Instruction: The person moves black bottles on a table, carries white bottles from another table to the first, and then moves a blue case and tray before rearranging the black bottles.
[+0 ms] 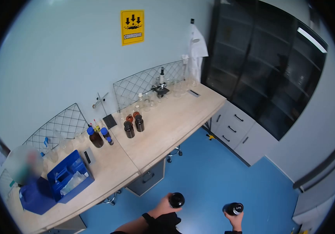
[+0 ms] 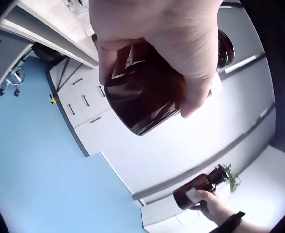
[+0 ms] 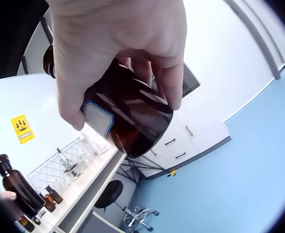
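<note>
My left hand (image 1: 162,206) grips a brown glass reagent bottle (image 1: 177,200) with a dark stopper, held out over the floor in front of the bench. In the left wrist view the fingers and thumb wrap around this bottle (image 2: 145,94), its base tilted toward the camera. To the right, my right hand (image 1: 235,221) holds a second brown reagent bottle (image 1: 233,209). A white label with a blue border (image 3: 98,118) shows on this one in the right wrist view, beside the thumb. Both bottles are apart from each other and away from the bench.
Along the wall runs a bench (image 1: 167,117) bearing brown bottles (image 1: 129,129), blue-capped bottles (image 1: 95,137), clear glassware and a microscope (image 1: 161,84). A blue carrier (image 1: 83,181) stands at its left end. Stools (image 3: 109,194), drawers (image 1: 231,126) and a dark glass cabinet (image 1: 268,54) stand around the blue floor.
</note>
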